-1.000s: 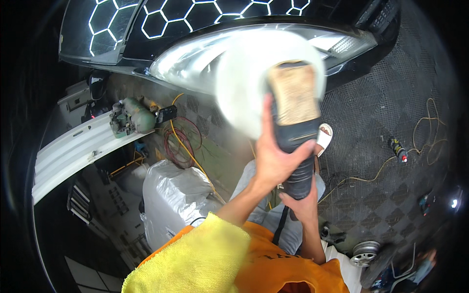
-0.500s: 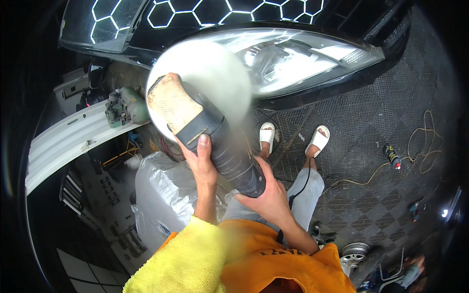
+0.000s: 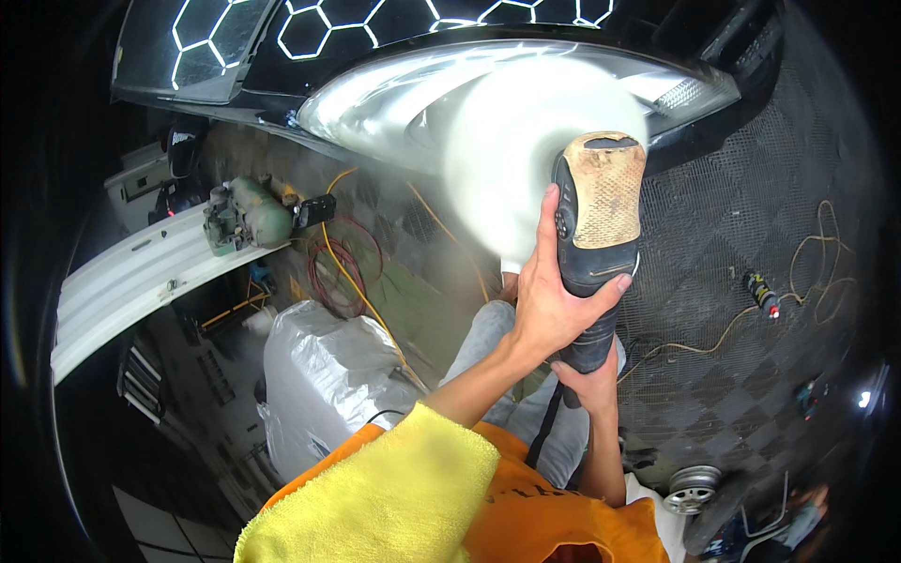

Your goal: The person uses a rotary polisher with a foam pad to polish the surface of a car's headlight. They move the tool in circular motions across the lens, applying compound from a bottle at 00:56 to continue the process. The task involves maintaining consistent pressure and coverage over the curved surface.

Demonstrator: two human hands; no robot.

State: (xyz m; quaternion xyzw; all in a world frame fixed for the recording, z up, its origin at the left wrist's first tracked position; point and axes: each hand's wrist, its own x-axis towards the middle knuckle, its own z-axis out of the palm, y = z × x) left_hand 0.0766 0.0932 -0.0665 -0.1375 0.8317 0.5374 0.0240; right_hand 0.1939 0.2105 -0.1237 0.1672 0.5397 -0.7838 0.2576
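Black hand-held polisher with ribbed barrel [image 3: 591, 267], positioned in front of the car's headlight. Head capped by a worn tan textured cover [image 3: 607, 202], darkly scuffed, with a dark patch at the tip. Beneath the head, a broad round white pad [image 3: 502, 155], its rim blurred; it overlaps the right part of the long clear headlight [image 3: 375, 108]. Contact between pad and lens: cannot be told.

Markings: small pale marks on the polisher's left flank, too small to read; dark lettering on the orange shirt [image 3: 530, 516], partly covered.

Left hand [image 3: 552, 305]: closed around the barrel behind the cover, a finger extended forward along the left flank, thumb crossing the top to the right. Right hand [image 3: 591, 380]: gripping the rear end just behind the left, thumb on the near left side, forearm rising from below.

Surroundings: fluffy yellow cloth [image 3: 375, 488] over the left arm; glossy black car body [image 3: 404, 28] reflecting white hexagonal lights; silver-wrapped bulky bundle [image 3: 319, 394], left of the legs; dark bottle with red cap [image 3: 762, 296], on the dark patterned floor [image 3: 694, 394], right.
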